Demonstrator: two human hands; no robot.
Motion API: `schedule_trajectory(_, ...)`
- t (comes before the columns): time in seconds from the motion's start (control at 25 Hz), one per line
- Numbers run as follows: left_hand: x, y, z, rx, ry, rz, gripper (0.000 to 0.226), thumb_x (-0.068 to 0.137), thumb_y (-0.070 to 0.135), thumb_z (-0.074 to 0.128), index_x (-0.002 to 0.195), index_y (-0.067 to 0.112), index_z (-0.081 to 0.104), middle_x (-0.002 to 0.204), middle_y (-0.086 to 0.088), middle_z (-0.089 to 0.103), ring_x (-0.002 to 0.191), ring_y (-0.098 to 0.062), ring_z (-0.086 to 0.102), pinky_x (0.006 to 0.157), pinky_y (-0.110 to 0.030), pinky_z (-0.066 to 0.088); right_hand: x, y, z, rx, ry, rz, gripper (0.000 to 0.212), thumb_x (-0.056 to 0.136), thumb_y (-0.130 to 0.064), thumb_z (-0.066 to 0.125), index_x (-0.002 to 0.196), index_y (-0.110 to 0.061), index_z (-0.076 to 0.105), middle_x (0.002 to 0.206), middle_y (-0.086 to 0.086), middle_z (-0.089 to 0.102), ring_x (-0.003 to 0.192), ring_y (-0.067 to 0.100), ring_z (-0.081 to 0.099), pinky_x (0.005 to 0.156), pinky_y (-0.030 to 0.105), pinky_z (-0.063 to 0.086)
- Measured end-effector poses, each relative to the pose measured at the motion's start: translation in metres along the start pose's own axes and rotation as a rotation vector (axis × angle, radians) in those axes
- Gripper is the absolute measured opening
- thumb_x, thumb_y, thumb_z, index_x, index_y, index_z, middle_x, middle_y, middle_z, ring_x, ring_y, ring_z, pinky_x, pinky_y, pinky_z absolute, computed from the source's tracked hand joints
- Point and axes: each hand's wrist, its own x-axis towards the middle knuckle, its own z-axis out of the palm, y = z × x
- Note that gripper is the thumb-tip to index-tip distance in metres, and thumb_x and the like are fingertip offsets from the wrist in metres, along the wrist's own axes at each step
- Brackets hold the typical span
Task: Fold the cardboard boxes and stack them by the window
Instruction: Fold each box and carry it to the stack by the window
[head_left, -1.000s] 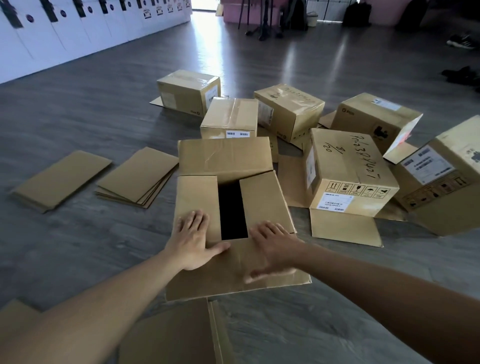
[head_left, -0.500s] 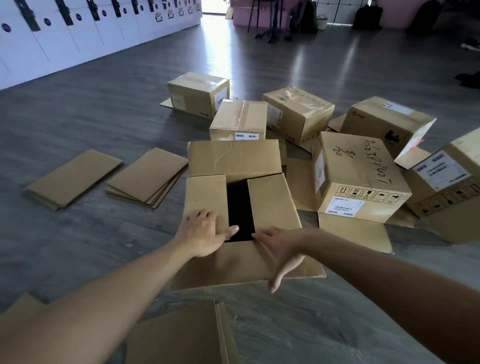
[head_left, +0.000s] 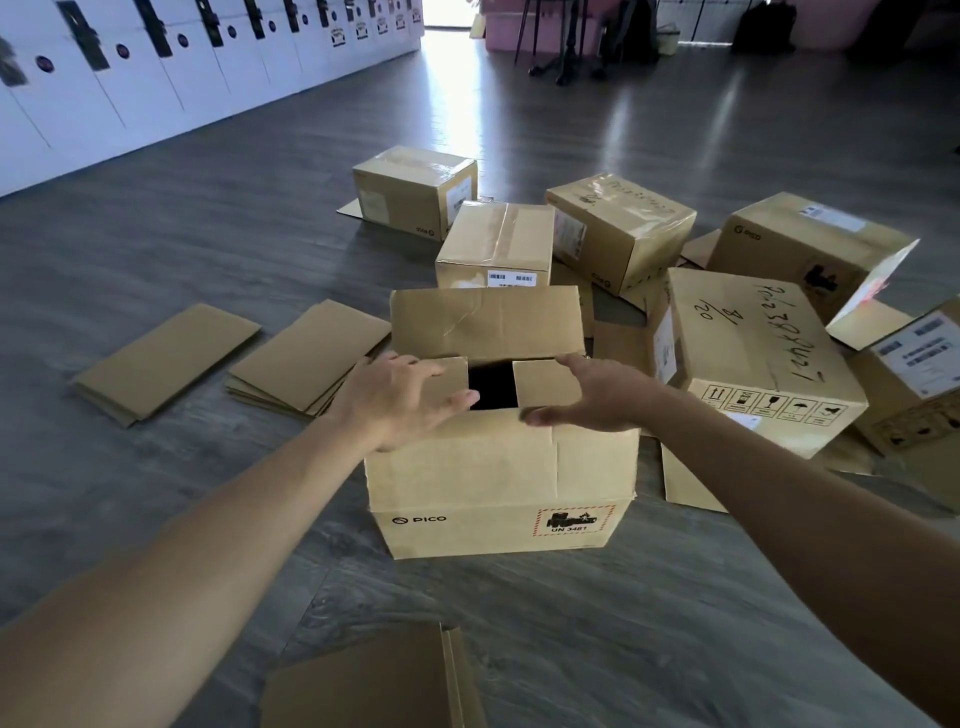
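Observation:
A brown cardboard box (head_left: 493, 483) marked PICO stands on the floor right in front of me. Its near flap lies folded down over the top and its far flap (head_left: 485, 322) stands up. The two side flaps lie flat with a dark gap between them. My left hand (head_left: 400, 400) rests with spread fingers on the left side flap and the near flap's edge. My right hand (head_left: 597, 395) lies flat over the right side flap, thumb at the near flap's edge.
Several closed and half-open boxes crowd the floor behind and to the right, the nearest with handwriting (head_left: 753, 358). Flattened cardboard lies in piles on the left (head_left: 166, 358), (head_left: 311, 358) and near my feet (head_left: 374, 680). White lockers (head_left: 156, 67) line the left wall.
The near flap, which lay outward on the floor side, has come up and over the box top. Both hands moved forward onto the side flaps. The box front with the PICO print now shows.

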Motion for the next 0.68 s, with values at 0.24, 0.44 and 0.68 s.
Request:
schedule_trajectory(0.24, -0.003, 0.002, 0.063, 0.222, -0.062, 0.069, 0.091, 0.088, 0.08, 0.009, 0.157, 0.022, 0.018, 0.165, -0.008, 0.02, 0.149, -0.028, 0.022, 0.121, -0.049, 0.02, 0.029, 0.012, 0.057, -0.089, 0.257, 0.018, 0.104, 0.079, -0.087, 0.04, 0.157, -0.023, 0.015, 0.165, 0.008, 0.017, 0.151, 0.029, 0.013, 0.12, 0.053, 0.016)
schedule_trajectory(0.44, -0.005, 0.003, 0.102, 0.109, -0.144, 0.002, 0.09, 0.087, 0.078, 0.002, 0.16, 0.025, 0.001, 0.168, -0.01, 0.0, 0.154, -0.027, -0.004, 0.124, -0.05, 0.001, 0.033, 0.02, 0.106, -0.148, 0.282, 0.05, 0.097, 0.082, -0.086, 0.013, 0.158, -0.026, 0.013, 0.167, 0.009, 0.001, 0.153, 0.027, -0.006, 0.122, 0.053, 0.008)
schedule_trajectory(0.68, 0.034, -0.019, 0.104, 0.022, -0.047, -0.176, 0.096, 0.089, 0.079, 0.013, 0.16, 0.016, 0.001, 0.166, -0.017, -0.004, 0.154, -0.031, -0.005, 0.125, -0.048, -0.001, 0.039, 0.026, 0.115, -0.144, 0.359, 0.023, 0.1, 0.079, -0.087, 0.006, 0.158, -0.025, 0.015, 0.167, 0.006, 0.004, 0.153, 0.024, -0.007, 0.123, 0.051, 0.009)
